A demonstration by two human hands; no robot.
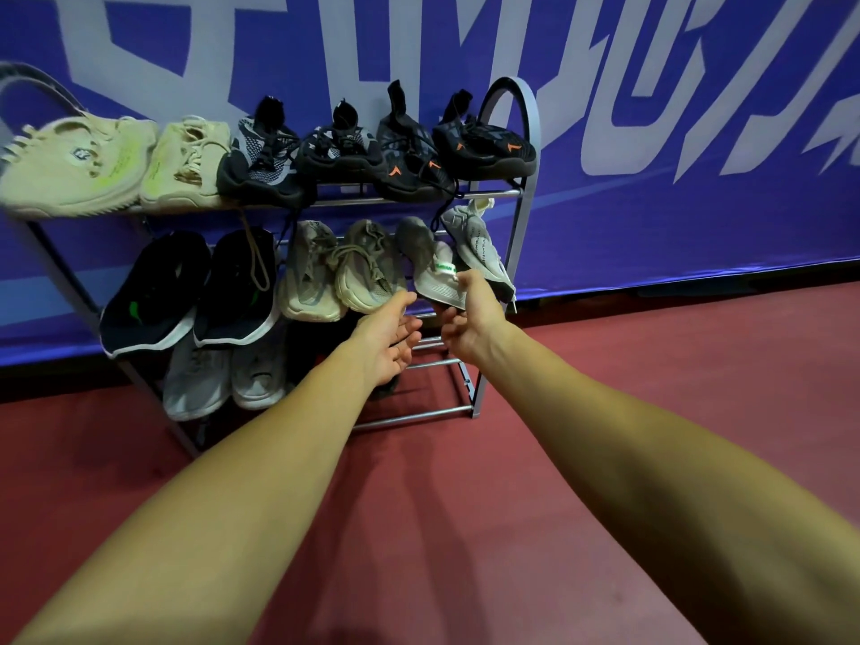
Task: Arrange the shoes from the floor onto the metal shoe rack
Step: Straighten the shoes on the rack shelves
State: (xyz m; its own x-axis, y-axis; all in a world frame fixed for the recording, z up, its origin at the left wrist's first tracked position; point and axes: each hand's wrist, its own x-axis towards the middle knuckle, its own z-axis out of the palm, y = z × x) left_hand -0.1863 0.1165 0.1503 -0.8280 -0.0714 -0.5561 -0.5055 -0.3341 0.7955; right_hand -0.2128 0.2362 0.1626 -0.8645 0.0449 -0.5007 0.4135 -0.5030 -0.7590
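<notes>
Fingers (449,318) of the right hand (474,314) curl under the heel of a pale sneaker (435,284) while the thumb lies against its heel tab, pinching the shoe at its 6 o'clock end. At 9 o'clock of that hand, just beside it, the left hand (391,339) lies palm up with fingers loosely spread, holding nothing. The pale sneaker sits on the middle shelf of the metal shoe rack (530,132), toward the 3 o'clock end, with its mate (474,244) tilted at its 1 o'clock. Along the same shelf toward 9 o'clock sit a beige pair (367,267) and then a black pair (153,290). On the top shelf, from 9 to 3 o'clock, stand a cream pair (74,165), a black-and-grey knit pair (260,155) and a black pair with orange marks (484,142). A grey pair (195,374) rests on the bottom shelf. The rack stands on a red floor (465,505) against a blue banner (698,202).
</notes>
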